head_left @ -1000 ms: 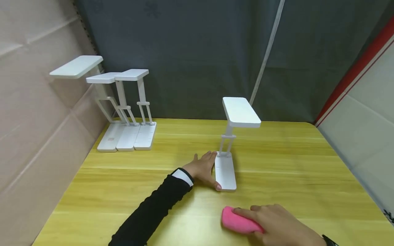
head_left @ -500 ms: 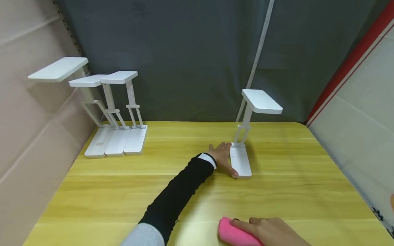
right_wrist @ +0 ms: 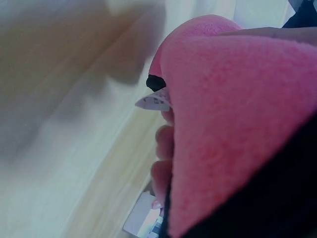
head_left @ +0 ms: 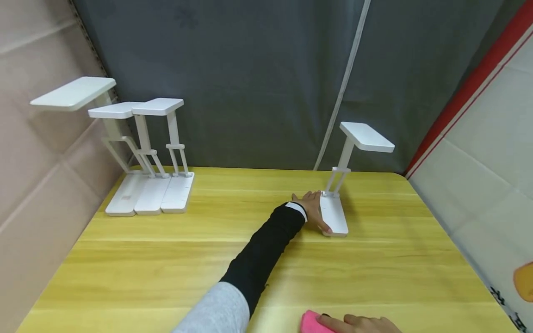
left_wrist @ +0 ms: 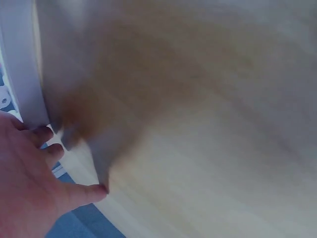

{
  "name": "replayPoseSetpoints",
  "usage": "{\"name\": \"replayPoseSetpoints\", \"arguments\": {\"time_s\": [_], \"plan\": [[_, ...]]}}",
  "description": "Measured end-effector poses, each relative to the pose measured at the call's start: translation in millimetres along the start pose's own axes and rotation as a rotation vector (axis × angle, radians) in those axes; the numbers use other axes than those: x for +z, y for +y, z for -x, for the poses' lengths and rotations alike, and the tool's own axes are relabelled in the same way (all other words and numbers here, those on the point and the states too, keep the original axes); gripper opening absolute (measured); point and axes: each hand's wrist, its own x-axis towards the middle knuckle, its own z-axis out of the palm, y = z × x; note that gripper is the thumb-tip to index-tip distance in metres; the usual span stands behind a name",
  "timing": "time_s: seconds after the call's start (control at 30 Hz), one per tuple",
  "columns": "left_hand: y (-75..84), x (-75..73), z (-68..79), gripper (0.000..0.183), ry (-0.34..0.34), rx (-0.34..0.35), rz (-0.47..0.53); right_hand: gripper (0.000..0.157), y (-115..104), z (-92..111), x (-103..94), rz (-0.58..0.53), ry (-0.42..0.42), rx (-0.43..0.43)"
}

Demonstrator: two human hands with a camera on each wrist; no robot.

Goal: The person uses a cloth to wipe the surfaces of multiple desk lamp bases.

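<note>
A white desk lamp point(head_left: 366, 137) stands upright at the right of the table, its rectangular head above a flat base point(head_left: 334, 215). My left hand point(head_left: 313, 210) holds this base along its left side, thumb at the front corner and fingers near the hinge. In the left wrist view the fingers point(left_wrist: 44, 136) meet the end of a pale strip. At the bottom edge of the head view, my right hand point(head_left: 360, 325) grips a folded pink cloth point(head_left: 313, 323). The right wrist view shows its fleecy surface and a small white tag point(right_wrist: 154, 100); fingers curl beneath it.
Several similar white lamps point(head_left: 157, 107) stand side by side at the back left, bases touching. The wood-grain table point(head_left: 175, 273) backs onto a dark grey curtain point(head_left: 233, 83). Pale walls flank both sides. An orange object point(head_left: 523, 281) shows at the right edge.
My left hand has shifted the single lamp to the right and toward the back, turning it slightly. The right hand and pink cloth sit lower in the head view, and the view itself has shifted.
</note>
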Motion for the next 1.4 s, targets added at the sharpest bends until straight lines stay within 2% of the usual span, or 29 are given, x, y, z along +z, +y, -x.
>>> {"name": "replayPoseSetpoints", "arguments": {"time_s": [0.13,0.3,0.37,0.43,0.5,0.57,0.63,0.7,0.77,0.87,0.9,0.97,1.07,1.17,1.27,1.4], "plan": [[-1.7,3.4,0.5,0.119,0.013,0.019,0.004,0.053,-2,-1,-0.4,0.011,0.003,-0.002],[-2.0,5.2,3.1,0.117,0.029,0.007,0.009,0.055,-5,0,-5.0,-0.006,0.009,0.015],[-4.1,9.9,-0.2,0.118,0.063,-0.013,-0.008,0.055,-6,0,-6.5,-0.009,0.013,0.017],[-9.9,12.9,2.6,0.121,0.091,-0.003,-0.035,0.054,-7,-1,-7.5,-0.002,0.026,-0.004],[-19.3,15.7,8.9,0.119,0.122,0.013,-0.061,0.054,-7,-2,-8.4,0.001,0.041,-0.030],[-32.8,12.7,24.6,0.114,0.157,0.046,-0.079,0.053,-6,-3,-9.9,0.011,0.072,-0.062],[-54.3,6.6,46.2,0.105,0.187,0.063,-0.078,0.053,-3,-3,-12.4,0.029,0.107,-0.094],[-86.5,-2.6,71.9,0.097,0.217,0.035,-0.074,0.054,1,-2,-16.0,0.033,0.130,-0.116],[-127.9,-10.3,100.7,0.091,0.243,-0.031,-0.078,0.057,4,-2,-20.0,0.028,0.131,-0.117],[-196.6,-16.8,151.7,0.085,0.247,-0.174,-0.037,0.059,8,-2,-24.2,0.013,0.115,-0.104],[-219.1,-15.7,169.4,0.083,0.246,-0.224,-0.006,0.060,9,-3,-25.3,0.011,0.117,-0.106],[-260.2,-8.4,194.5,0.076,0.254,-0.289,0.051,0.061,13,-1,-26.4,0.026,0.151,-0.110],[-305.7,9.4,220.5,0.066,0.319,-0.332,0.106,0.062,17,0,-28.5,0.030,0.167,-0.105],[-326.5,21.9,230.2,0.059,0.383,-0.327,0.100,0.063,19,-1,-28.4,0.014,0.156,-0.079],[-332.8,23.0,228.8,0.056,0.415,-0.301,0.089,0.063,20,-3,-26.4,-0.005,0.124,-0.037],[-338.5,18.6,223.3,0.055,0.415,-0.297,0.062,0.062,19,-7,-24.0,0.005,0.113,-0.030]]}}
